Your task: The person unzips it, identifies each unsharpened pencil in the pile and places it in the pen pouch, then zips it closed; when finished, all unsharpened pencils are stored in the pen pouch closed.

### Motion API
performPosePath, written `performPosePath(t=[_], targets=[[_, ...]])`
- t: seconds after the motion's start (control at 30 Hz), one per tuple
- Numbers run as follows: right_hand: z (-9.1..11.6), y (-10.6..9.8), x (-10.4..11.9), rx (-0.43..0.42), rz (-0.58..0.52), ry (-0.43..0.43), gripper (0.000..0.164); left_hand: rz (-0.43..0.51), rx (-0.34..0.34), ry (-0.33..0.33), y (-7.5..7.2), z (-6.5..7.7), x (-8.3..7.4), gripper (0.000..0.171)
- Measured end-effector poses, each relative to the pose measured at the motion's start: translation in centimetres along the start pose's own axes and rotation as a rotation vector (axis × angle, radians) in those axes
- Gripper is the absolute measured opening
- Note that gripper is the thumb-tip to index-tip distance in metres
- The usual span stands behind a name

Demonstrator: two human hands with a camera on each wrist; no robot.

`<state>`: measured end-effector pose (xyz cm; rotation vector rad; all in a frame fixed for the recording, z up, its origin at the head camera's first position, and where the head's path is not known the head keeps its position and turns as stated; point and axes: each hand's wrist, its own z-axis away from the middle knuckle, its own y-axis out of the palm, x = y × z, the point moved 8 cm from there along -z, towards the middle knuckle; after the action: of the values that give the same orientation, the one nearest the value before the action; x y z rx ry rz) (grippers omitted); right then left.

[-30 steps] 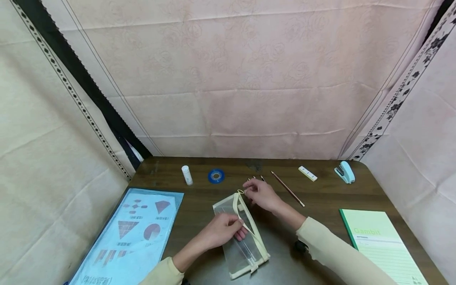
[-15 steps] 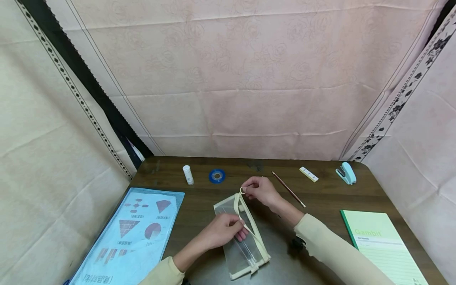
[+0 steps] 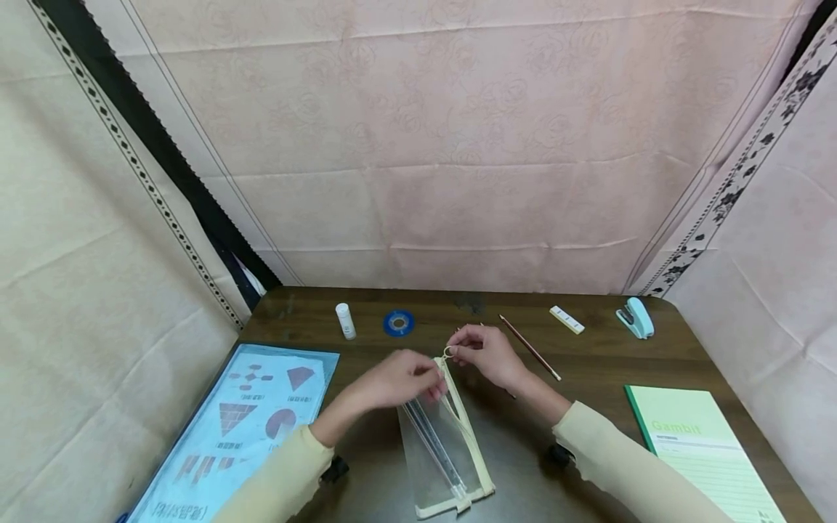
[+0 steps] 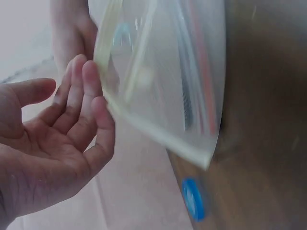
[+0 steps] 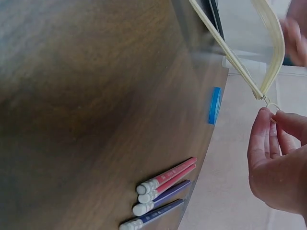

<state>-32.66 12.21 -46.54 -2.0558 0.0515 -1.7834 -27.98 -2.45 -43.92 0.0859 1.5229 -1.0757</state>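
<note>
A translucent mesh zip pouch (image 3: 418,472) with cream edging is held up at its far end, above the brown table. My right hand (image 3: 487,354) pinches the small ring (image 5: 274,106) on its zipper between thumb and fingertips. The zipped edge gapes near the ring in the right wrist view. My left hand (image 3: 400,378) is over the pouch's upper part; in the left wrist view its fingers (image 4: 76,103) are loosely bent, fingertips against the cream edge, thumb apart. Long straight strips (image 4: 204,72), one reddish, show through the mesh.
Behind are a glue stick (image 3: 345,322), blue tape roll (image 3: 390,330), eraser (image 3: 566,319) and light-blue stapler (image 3: 639,319). One pencil (image 3: 530,349) lies right of my right hand; several pencils (image 5: 168,175) lie close by. A blue folder (image 3: 261,461) is left, a green notepad (image 3: 706,443) right.
My left hand has moved from the pouch's middle up toward its ringed end. The right hand first reached the ring, took hold of it, then shifted slightly right. The pouch's lower end swung slightly left.
</note>
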Motion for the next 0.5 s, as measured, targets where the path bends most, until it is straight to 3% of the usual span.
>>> performPosePath(t=[0.13, 0.23, 0.3, 0.4, 0.5], targets=[[0.3, 0.0, 0.4, -0.018, 0.029, -0.024, 0.009, -0.024, -0.098, 0.034, -3.1, -2.2, 0.4, 0.024], [0.7, 0.0, 1.4, -0.023, 0.034, -0.042, 0.011, -0.054, -0.106, 0.047, -4.4, -4.0, 1.3, 0.021], [1.0, 0.0, 2.3, -0.013, 0.033, -0.049, 0.013, -0.101, -0.059, 0.036, -4.6, -5.0, 2.0, 0.02], [1.3, 0.1, 3.1, 0.0, 0.034, -0.047, 0.013, -0.136, 0.072, 0.005, -4.2, -6.0, 3.2, 0.021], [1.2, 0.0, 2.8, -0.009, 0.03, -0.038, 0.013, -0.111, 0.211, -0.022, -3.3, -6.7, 4.2, 0.022]])
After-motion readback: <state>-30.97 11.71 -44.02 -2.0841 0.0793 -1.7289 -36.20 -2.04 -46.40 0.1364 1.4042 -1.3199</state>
